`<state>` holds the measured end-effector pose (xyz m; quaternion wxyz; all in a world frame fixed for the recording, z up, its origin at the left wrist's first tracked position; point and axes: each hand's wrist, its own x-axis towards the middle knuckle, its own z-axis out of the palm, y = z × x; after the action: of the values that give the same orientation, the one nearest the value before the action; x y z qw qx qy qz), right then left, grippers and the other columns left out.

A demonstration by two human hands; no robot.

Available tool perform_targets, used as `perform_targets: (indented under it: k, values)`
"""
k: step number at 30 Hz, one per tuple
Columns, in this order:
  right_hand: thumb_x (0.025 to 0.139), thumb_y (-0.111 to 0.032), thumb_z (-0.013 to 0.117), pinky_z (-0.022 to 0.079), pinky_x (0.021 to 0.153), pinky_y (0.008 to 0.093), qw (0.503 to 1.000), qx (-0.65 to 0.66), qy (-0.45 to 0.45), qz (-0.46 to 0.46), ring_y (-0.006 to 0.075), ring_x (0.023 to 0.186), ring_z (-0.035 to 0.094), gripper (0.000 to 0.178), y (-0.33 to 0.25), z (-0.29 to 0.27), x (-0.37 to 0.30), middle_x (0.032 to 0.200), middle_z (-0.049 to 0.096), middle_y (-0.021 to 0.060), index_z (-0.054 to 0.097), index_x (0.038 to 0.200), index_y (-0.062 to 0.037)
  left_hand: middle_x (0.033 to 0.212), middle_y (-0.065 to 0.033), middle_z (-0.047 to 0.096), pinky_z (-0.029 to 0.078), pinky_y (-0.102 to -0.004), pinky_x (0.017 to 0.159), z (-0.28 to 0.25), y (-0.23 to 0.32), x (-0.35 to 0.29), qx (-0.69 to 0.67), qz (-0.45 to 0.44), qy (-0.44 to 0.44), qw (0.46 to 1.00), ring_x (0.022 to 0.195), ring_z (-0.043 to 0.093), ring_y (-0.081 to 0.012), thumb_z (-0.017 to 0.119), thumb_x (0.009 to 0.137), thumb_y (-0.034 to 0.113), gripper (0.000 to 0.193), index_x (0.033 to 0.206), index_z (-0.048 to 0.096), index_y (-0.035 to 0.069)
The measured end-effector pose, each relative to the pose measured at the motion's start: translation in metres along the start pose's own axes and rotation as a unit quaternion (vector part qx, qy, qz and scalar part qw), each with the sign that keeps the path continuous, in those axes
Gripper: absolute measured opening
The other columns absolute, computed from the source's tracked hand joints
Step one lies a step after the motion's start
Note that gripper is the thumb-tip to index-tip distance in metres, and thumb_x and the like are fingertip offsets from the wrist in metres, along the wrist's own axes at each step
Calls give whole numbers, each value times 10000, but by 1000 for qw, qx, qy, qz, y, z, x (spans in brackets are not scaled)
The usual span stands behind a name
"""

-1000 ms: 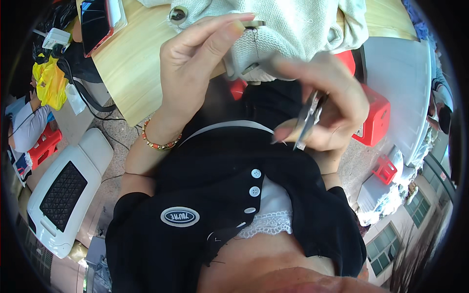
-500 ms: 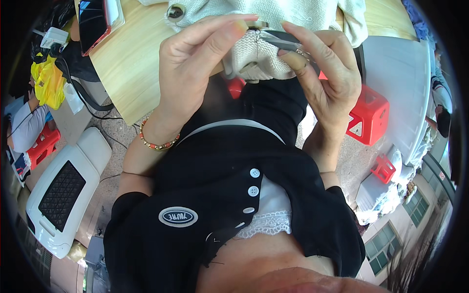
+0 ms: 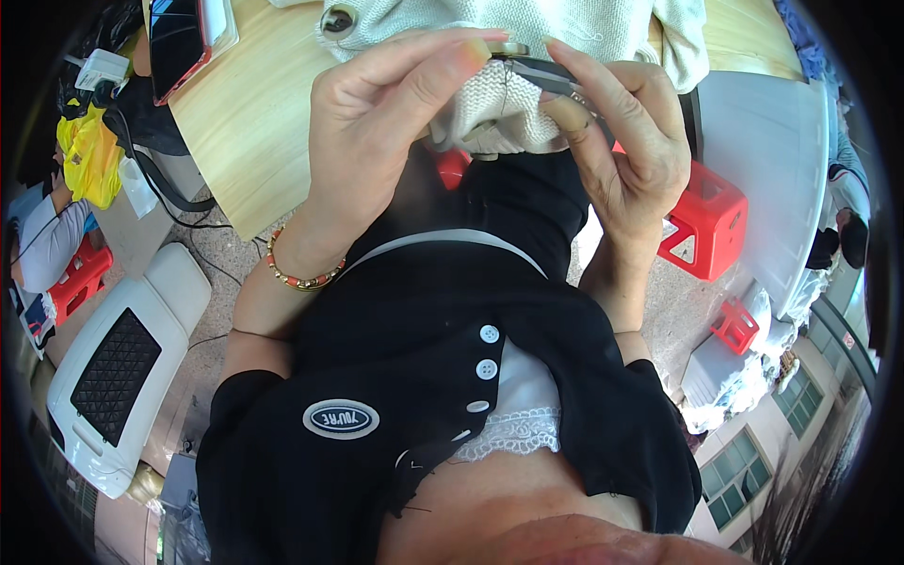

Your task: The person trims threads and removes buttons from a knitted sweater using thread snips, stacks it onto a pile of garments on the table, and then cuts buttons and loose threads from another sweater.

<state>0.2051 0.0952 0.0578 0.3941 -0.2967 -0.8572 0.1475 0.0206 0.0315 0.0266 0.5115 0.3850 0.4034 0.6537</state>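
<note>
A cream knitted garment point(image 3: 527, 118) is bunched up between my hands, and more of it spreads over the table. My left hand point(image 3: 391, 113) is closed, thumb and forefinger pinching the edge of a round, shiny button point(image 3: 509, 48) at the top of the knit. A dark thread hangs from below that button across the fabric. My right hand point(image 3: 626, 127) grips a small pair of thread snips point(image 3: 551, 75), their dark blades pointing left just under the button. Whether the blades touch the thread I cannot tell. Another large button point(image 3: 338, 19) shows on the garment further left.
The pale wooden table point(image 3: 240, 141) lies ahead, with a red-edged phone point(image 3: 177, 52) at its left. A white charger point(image 3: 102, 70) and a yellow plastic bag point(image 3: 91, 160) are beyond it. On the right stand a red stool point(image 3: 716, 221) and a white table point(image 3: 763, 179).
Both hands, the button and the snips shift very slightly to the right in the picture. The grips stay the same.
</note>
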Motion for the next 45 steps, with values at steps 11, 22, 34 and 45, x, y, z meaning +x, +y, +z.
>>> perform_targets:
  k: [11, 22, 34, 45]
  values:
    - [659, -131, 798, 415, 561, 290, 1000, -23, -7, 1, 161, 643, 509, 398, -1, -2, 1, 735, 514, 22, 726, 1049, -114, 1149, -181, 642, 501, -312, 924, -5, 4, 1, 87, 10, -51, 995, 1039, 624, -182, 526, 977, 115, 283, 1174, 604, -72]
    - [685, -135, 783, 409, 550, 302, 999, -22, -36, -12, 166, 631, 509, 361, 2, -6, 8, 708, 510, 28, 727, 1040, -109, 774, 27, 566, 322, -174, 527, -6, 1, 6, 98, 76, -29, 992, 611, 447, -7, 633, 914, 91, 196, 1073, 700, -1]
    - [751, -145, 756, 406, 582, 237, 998, -2, -67, 0, 125, 659, 523, 318, 2, -6, 9, 746, 546, 35, 718, 1052, -53, 1105, -146, 653, 454, -273, 912, -17, 1, 10, 123, 57, -93, 986, 1026, 611, -169, 536, 965, 87, 255, 1136, 635, -74]
    - [788, -35, 717, 391, 555, 285, 994, -14, -58, 94, 182, 621, 510, 253, -3, 11, 23, 710, 528, 76, 679, 1034, 11, 1176, -155, 575, 473, -306, 935, -9, 9, -6, -2, -38, -42, 998, 1048, 592, -178, 481, 985, 89, 498, 1433, 301, -35]
